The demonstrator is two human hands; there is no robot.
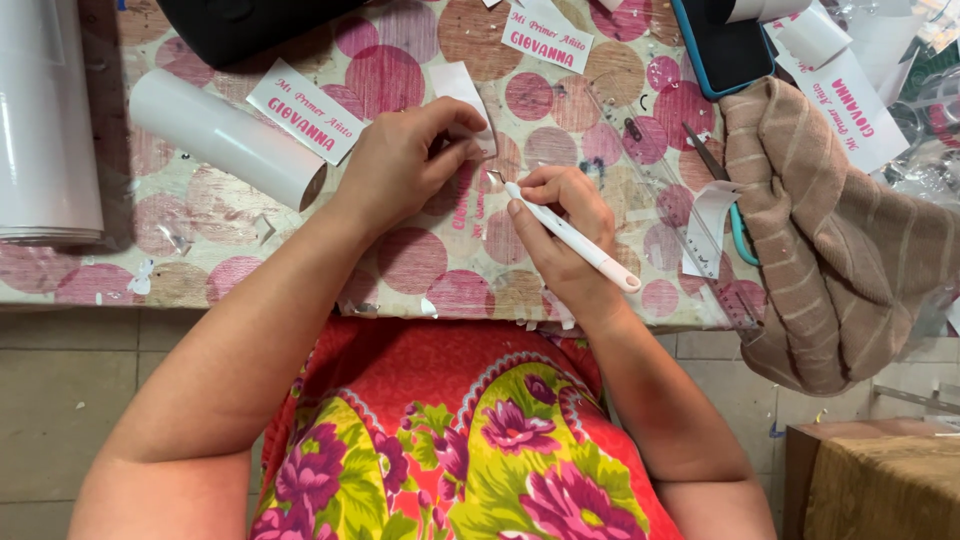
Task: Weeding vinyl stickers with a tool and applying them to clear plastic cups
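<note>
Left hand (400, 160) fingers pinching one sticker sheet (465, 100), right hand (560, 230) gripping one white pen (575, 240)

White roll (222, 135), striped cloth (830, 240), phone (722, 45)

Left hand (400, 160) pins white sticker sheet (462, 90); right hand (560, 235) grips white pen tool (575, 238) over dotted tablecloth (400, 60).

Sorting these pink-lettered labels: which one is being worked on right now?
The label pinned under the left hand, with the right hand's white pen tool at it; the others lie untouched.
</note>
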